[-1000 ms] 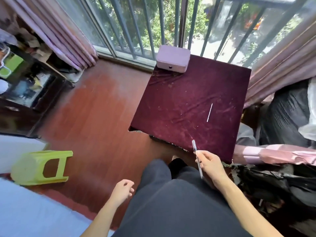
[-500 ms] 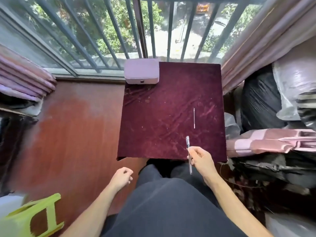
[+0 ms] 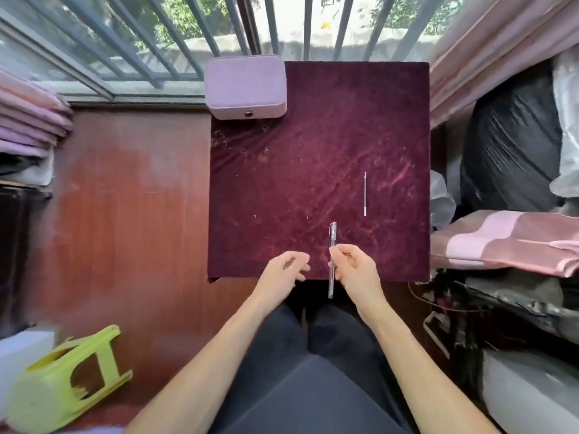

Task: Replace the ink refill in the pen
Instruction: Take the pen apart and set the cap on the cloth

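Observation:
A clear capped pen (image 3: pixel 332 236) points away from me over the near edge of the table, covered in a maroon velvet cloth (image 3: pixel 297 170). My right hand (image 3: pixel 354 269) pinches the pen at mid-barrel between thumb and fingers. My left hand (image 3: pixel 285 269) hovers just to the left of the pen, its fingers curled and apart, holding nothing. A thin white ink refill (image 3: pixel 365 194) lies flat on the cloth to the right, beyond my right hand.
A lilac case (image 3: pixel 246 86) sits on the table's far left corner by the barred window. A lime plastic stool (image 3: pixel 62 380) lies tipped on the wooden floor at lower left. Black bags and folded pink fabric (image 3: pixel 507 242) crowd the table's right side.
My view has swung to face the table squarely. My left hand rose from beside my thigh to the table's near edge, close to the pen. My right hand keeps the pen.

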Demonstrator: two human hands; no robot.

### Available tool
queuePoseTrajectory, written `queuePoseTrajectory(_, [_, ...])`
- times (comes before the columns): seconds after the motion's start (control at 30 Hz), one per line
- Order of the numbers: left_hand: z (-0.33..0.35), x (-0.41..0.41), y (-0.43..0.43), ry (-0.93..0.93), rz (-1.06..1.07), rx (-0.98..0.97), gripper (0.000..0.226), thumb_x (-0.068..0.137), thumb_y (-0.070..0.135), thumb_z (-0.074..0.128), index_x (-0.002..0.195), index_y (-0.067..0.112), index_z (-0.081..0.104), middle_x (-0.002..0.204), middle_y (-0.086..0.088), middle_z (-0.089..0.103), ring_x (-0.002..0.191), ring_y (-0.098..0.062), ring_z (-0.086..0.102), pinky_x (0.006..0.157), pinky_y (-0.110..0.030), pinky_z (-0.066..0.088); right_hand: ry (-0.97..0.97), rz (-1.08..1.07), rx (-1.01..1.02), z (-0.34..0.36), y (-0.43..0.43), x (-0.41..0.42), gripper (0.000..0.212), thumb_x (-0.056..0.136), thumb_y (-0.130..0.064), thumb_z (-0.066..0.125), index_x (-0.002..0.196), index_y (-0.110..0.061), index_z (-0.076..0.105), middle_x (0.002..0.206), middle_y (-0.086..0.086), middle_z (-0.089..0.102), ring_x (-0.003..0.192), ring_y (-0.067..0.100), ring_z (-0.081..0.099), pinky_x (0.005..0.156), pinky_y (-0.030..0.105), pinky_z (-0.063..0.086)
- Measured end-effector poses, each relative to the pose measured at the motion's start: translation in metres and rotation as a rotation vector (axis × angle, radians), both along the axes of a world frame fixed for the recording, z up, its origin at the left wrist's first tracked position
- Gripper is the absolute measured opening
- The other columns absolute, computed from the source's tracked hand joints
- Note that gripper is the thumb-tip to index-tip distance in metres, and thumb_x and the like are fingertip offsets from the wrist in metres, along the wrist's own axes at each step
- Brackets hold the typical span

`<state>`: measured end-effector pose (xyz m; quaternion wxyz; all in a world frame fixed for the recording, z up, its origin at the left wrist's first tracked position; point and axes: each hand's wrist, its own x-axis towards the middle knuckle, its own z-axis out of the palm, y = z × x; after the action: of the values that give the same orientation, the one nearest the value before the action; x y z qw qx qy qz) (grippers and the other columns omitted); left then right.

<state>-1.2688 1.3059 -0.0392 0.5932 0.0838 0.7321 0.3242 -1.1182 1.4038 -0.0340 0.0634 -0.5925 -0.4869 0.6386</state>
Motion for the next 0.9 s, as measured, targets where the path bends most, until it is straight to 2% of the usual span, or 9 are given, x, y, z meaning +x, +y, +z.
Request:
queuePoseTrajectory(0.1, [-0.013,0.011,0.020,-0.096,0.076,0.046,0.022,0.094,0.046,0.054,0.108,0.038,0.071,0.098,0.012,0.078,0.078,0.002,0.070,0.069,-0.018,0.052,0.037,0.014,-0.041,-0.022,0.000,-0.011,0.009,0.107,-0.021,0.066,0.107,-0.017,0.075,0.077,-0.009,0.076,0.065,-0.005,0.067,0.062,0.016,0.055])
queuePoseTrajectory(0.2, [-0.035,0.016,0.032,-0.116,0.167,0.082,0.026,0.092,0.042,0.056,0.107,0.031,0.074,0.096,0.003,0.080,0.085,-0.013,0.076,0.077,-0.033,0.061,0.049,0.031,-0.062,-0.049,-0.001,-0.019,0.011,0.107,-0.020,0.065,0.107,-0.019,0.077,0.079,-0.014,0.079,0.070,-0.003,0.073,0.065,0.019,0.060])
queuePoseTrajectory(0.27, [-0.054,0.017,0.033,-0.101,0.243,0.081,0.023,0.093,0.038,0.057,0.104,0.031,0.076,0.096,-0.001,0.080,0.089,-0.020,0.076,0.083,-0.042,0.061,0.051,0.033,-0.055,-0.067,-0.004,-0.022,0.012,0.107,-0.021,0.066,0.104,-0.022,0.078,0.082,-0.015,0.081,0.070,-0.004,0.074,0.063,0.016,0.059])
queuePoseTrajectory(0.43, [-0.103,0.018,0.031,-0.053,0.305,0.058,0.025,0.089,0.043,0.057,0.099,0.031,0.077,0.097,0.005,0.080,0.089,-0.007,0.075,0.080,-0.027,0.058,0.033,0.040,0.023,-0.112,-0.013,-0.026,0.015,0.106,-0.016,0.067,0.100,-0.026,0.076,0.095,-0.015,0.081,0.084,0.002,0.077,0.070,0.016,0.059])
queuePoseTrajectory(0.6, [-0.141,0.020,0.028,-0.023,0.341,0.104,0.022,0.099,0.024,0.056,0.100,0.015,0.076,0.091,0.009,0.078,0.081,0.001,0.072,0.068,-0.013,0.054,0.027,0.027,0.066,-0.143,-0.021,-0.027,0.017,0.106,-0.017,0.067,0.101,-0.031,0.075,0.097,-0.017,0.079,0.077,-0.004,0.074,0.066,0.011,0.055])
queuePoseTrajectory(0.77, [-0.165,0.019,0.031,-0.007,0.318,0.171,0.021,0.100,0.021,0.056,0.096,0.014,0.075,0.084,0.006,0.075,0.074,-0.002,0.069,0.066,-0.016,0.057,0.046,0.018,0.062,-0.162,-0.018,-0.023,0.016,0.107,-0.018,0.066,0.100,-0.029,0.076,0.090,-0.017,0.080,0.070,-0.005,0.069,0.066,0.011,0.054])
queuePoseTrajectory(0.9, [-0.181,0.018,0.039,0.015,0.274,0.221,0.020,0.100,0.023,0.056,0.096,0.014,0.074,0.083,0.005,0.073,0.074,-0.004,0.068,0.069,-0.019,0.055,0.061,0.002,0.169,-0.176,-0.001,-0.020,0.019,0.108,-0.018,0.063,0.097,-0.026,0.076,0.087,-0.018,0.077,0.070,-0.007,0.067,0.065,0.007,0.050])
